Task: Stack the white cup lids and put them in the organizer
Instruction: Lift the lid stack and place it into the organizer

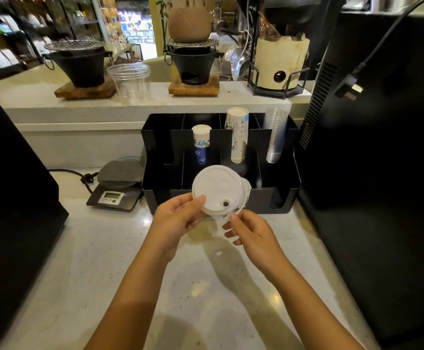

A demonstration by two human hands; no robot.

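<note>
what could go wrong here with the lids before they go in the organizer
1. The white lids are fanned out, not nested flush, and pinched only at their lower edge by the left hand and right hand; one could slip onto the counter.
2. Cup stacks already fill back slots of the organizer, so a misaligned stack may catch on a divider.

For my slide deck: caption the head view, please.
Both hands, left and right, hold stacked white lids before a black organizer.
</note>
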